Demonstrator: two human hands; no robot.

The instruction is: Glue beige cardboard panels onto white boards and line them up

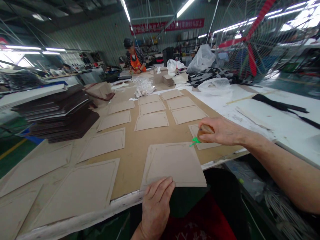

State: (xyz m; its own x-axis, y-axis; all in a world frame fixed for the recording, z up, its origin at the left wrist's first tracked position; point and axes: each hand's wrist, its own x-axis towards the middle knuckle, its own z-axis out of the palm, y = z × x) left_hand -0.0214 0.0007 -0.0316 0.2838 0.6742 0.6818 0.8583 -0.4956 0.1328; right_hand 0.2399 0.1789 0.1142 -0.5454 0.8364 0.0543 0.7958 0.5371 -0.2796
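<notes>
A grey cardboard sheet (175, 163) lies at the near edge of the brown table (135, 150). My left hand (156, 203) presses its near edge with the fingers flat on it. My right hand (220, 130) is closed round a small brown bottle (203, 131) with a green nozzle (194, 142). The nozzle tip touches the sheet's far right corner. Thin glue lines run along the sheet's border.
Several more grey sheets (151, 120) lie in rows across the table. A stack of dark brown boards (60, 113) stands at the left. A person in an orange apron (135, 60) works at the far end. Plastic bags (215, 85), black straps (280, 105) and a big fan (252, 36) are at the right.
</notes>
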